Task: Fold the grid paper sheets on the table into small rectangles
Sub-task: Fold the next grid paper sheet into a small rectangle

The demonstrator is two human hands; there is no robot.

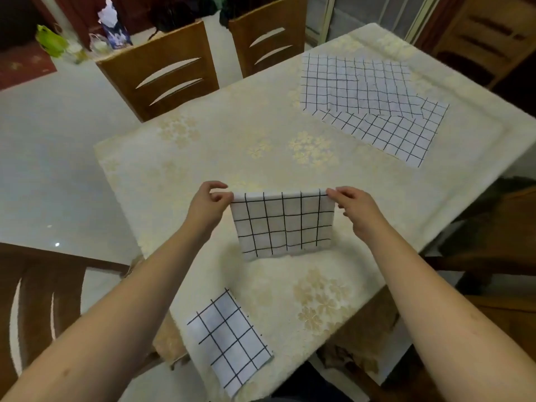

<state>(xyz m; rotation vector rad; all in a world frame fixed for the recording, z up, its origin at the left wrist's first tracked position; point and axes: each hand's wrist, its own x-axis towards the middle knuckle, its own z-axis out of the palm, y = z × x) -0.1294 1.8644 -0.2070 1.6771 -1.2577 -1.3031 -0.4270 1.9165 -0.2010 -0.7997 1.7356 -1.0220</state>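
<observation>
folded grid rectangle (230, 342) nearest, beyond it both hands' fingers (220, 195) pinched on hanging grid sheet (282, 223) corners

Two wooden chairs (162, 74) (269, 33) at far edge; green bag (50, 40) on floor.

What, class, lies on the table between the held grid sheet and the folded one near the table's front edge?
Nothing visible. Only bare tablecloth separates the held sheet, pinched by the left hand and right hand, from the folded rectangle.
</observation>
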